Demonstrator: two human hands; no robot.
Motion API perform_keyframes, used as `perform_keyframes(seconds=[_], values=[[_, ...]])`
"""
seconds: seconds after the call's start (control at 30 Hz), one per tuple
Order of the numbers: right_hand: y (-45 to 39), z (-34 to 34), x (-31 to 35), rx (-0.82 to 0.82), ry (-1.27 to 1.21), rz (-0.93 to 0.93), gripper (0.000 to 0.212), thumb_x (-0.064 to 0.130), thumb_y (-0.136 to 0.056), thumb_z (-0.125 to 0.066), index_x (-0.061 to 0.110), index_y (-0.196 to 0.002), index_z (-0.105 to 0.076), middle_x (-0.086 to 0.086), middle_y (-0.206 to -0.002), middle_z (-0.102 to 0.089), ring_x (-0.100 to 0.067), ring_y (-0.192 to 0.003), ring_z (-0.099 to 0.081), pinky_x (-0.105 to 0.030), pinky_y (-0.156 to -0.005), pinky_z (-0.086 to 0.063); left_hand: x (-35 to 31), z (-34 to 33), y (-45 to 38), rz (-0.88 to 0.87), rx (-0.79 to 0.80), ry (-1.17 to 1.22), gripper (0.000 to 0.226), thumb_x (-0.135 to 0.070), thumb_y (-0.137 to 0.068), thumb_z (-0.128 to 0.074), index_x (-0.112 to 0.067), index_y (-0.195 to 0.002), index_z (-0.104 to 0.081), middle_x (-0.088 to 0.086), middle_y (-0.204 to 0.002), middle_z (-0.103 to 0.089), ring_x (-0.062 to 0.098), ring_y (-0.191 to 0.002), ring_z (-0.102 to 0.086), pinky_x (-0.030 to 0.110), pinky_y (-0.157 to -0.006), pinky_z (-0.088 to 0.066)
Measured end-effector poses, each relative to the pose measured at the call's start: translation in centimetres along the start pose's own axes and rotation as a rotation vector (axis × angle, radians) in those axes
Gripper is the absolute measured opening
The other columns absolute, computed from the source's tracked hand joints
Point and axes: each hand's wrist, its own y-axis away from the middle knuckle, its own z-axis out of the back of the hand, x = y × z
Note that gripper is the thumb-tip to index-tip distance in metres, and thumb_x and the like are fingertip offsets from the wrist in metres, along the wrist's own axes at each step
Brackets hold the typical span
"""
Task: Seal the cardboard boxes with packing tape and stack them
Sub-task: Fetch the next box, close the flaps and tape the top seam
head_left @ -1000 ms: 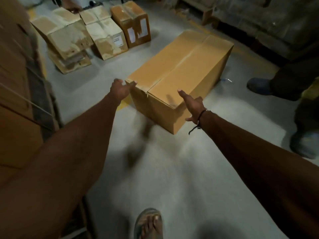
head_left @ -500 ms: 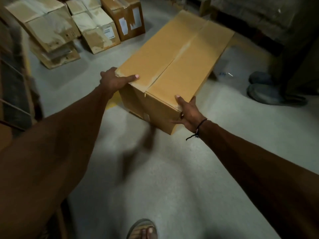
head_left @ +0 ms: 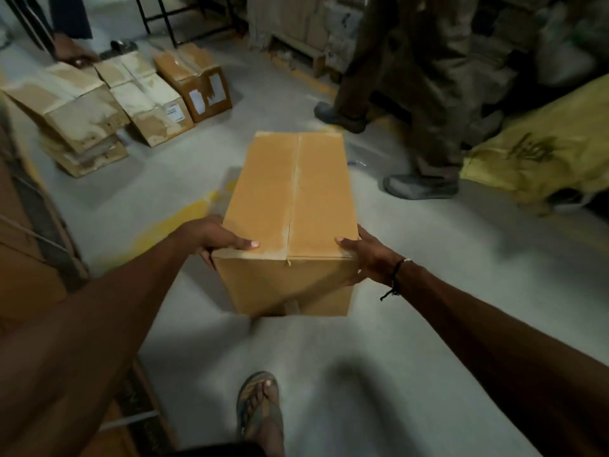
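A long brown cardboard box (head_left: 293,199) lies lengthwise in front of me on the grey floor, its top flaps closed and a strip of tape running along the centre seam. My left hand (head_left: 211,237) grips the near left corner, thumb on the top face and fingers down the side. My right hand (head_left: 365,255) grips the near right corner the same way, with a dark cord around its wrist. The box's near end faces me; whether it is lifted off the floor is unclear.
Several worn, taped boxes (head_left: 131,97) sit on the floor at the back left, another person's hand (head_left: 75,57) on one. A second person's legs and shoes (head_left: 418,186) stand right of the box. A yellow sack (head_left: 540,159) lies far right. Stacked cartons (head_left: 19,245) line the left edge. My sandalled foot (head_left: 260,410) is below.
Both hands went from reaching toward the box to gripping its near corners. The box has swung round from a diagonal position so that it now points straight away from me.
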Motion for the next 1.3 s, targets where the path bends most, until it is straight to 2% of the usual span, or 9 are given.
perform_keyframes(seconds=[0.13, 0.3, 0.43, 0.6, 0.7, 0.77, 0.97, 1.17, 1.3], values=[[9.6, 3.4, 0.3, -0.006, 0.033, -0.077, 0.046, 0.028, -0.1, -0.066, 0.027, -0.143, -0.047, -0.011, -0.142, -0.045, -0.045, -0.12, -0.051, -0.073, -0.072, -0.055, -1.6, -3.5, 7.2, 0.01, 0.08, -0.045, 0.086, -0.055, -0.054, -0.098, -0.008, -0.119, -0.068, 0.017, -0.106, -0.076, 0.035, -0.083, -0.078, 0.056, -0.072, -0.064], [21.0, 8.3, -1.1, -0.05, 0.043, -0.182, 0.06, 0.025, -0.092, -0.076, 0.019, -0.144, -0.046, -0.008, -0.146, -0.034, -0.051, -0.124, -0.044, -0.064, -0.064, -0.06, -4.5, -9.0, 16.5, -0.015, 0.17, -0.101, 0.083, -0.057, -0.062, -0.093, -0.001, -0.118, -0.065, 0.021, -0.106, -0.074, 0.036, -0.079, -0.078, 0.054, -0.08, -0.064], [29.1, 13.3, -3.4, -0.151, 0.029, -0.212, 0.063, 0.023, -0.081, -0.086, 0.011, -0.132, -0.051, -0.012, -0.139, -0.04, -0.052, -0.121, -0.049, -0.066, -0.083, -0.057, -7.2, -14.1, 22.9, -0.095, 0.197, -0.137, 0.093, -0.062, -0.054, -0.093, -0.001, -0.117, -0.063, 0.023, -0.107, -0.074, 0.037, -0.083, -0.078, 0.052, -0.081, -0.064], [39.6, 18.7, -7.1, -0.186, -0.01, -0.189, 0.032, 0.023, -0.096, -0.069, 0.016, -0.125, -0.057, -0.012, -0.144, -0.052, -0.043, -0.128, -0.056, -0.062, -0.097, -0.054, -11.5, -21.0, 29.6, -0.202, 0.213, -0.228, 0.079, -0.061, -0.065, -0.09, -0.003, -0.111, -0.062, 0.022, -0.105, -0.075, 0.035, -0.086, -0.078, 0.052, -0.082, -0.064], [45.5, 22.0, -9.6, -0.27, -0.122, -0.182, 0.057, 0.022, -0.091, -0.077, 0.012, -0.14, -0.049, -0.012, -0.145, -0.039, -0.054, -0.121, -0.05, -0.066, -0.076, -0.058, -14.6, -25.0, 33.3, -0.271, 0.203, -0.29, 0.09, -0.063, -0.061, -0.092, 0.003, -0.114, -0.062, 0.023, -0.099, -0.076, 0.035, -0.079, -0.079, 0.049, -0.076, -0.065], [49.4, 23.6, -11.3, -0.324, -0.163, -0.14, 0.054, 0.025, -0.095, -0.072, 0.013, -0.143, -0.049, -0.012, -0.145, -0.041, -0.052, -0.116, -0.052, -0.065, -0.061, -0.058, -16.7, -28.0, 35.4, -0.323, 0.2, -0.3, 0.09, -0.061, -0.062, -0.093, 0.004, -0.116, -0.06, 0.021, -0.102, -0.074, 0.033, -0.075, -0.079, 0.044, -0.067, -0.066], [58.0, 28.2, -16.9, -0.541, -0.174, -0.041, 0.018, 0.024, -0.103, -0.06, 0.02, -0.12, -0.059, -0.008, -0.114, -0.058, -0.036, -0.094, -0.059, -0.073, -0.055, -0.051, -21.0, -37.4, 38.2, -0.492, 0.234, -0.354, 0.097, -0.066, -0.056, -0.093, 0.0, -0.118, -0.06, 0.017, -0.107, -0.069, 0.03, -0.082, -0.078, 0.039, -0.062, -0.065], [61.9, 31.0, -23.3, -0.749, -0.343, -0.007, 0.038, 0.02, -0.104, -0.059, 0.026, -0.14, -0.051, -0.007, -0.122, -0.06, -0.035, -0.096, -0.059, -0.068, -0.053, -0.055, -23.5, -45.9, 38.3, -0.678, 0.278, -0.412, 0.079, -0.063, -0.068, -0.089, -0.012, -0.119, -0.057, 0.008, -0.114, -0.065, 0.024, -0.091, -0.07, 0.035, -0.062, -0.063], [61.7, 31.9, -27.4, -0.899, -0.407, 0.025, 0.042, 0.015, -0.103, -0.06, 0.032, -0.14, -0.052, 0.002, -0.111, -0.063, -0.029, -0.093, -0.062, -0.074, -0.076, -0.054, -24.1, -50.2, 36.8, -0.755, 0.294, -0.406, 0.085, -0.059, -0.068, -0.091, -0.014, -0.132, -0.06, 0.003, -0.117, -0.064, 0.022, -0.094, -0.067, 0.033, -0.057, -0.059]])
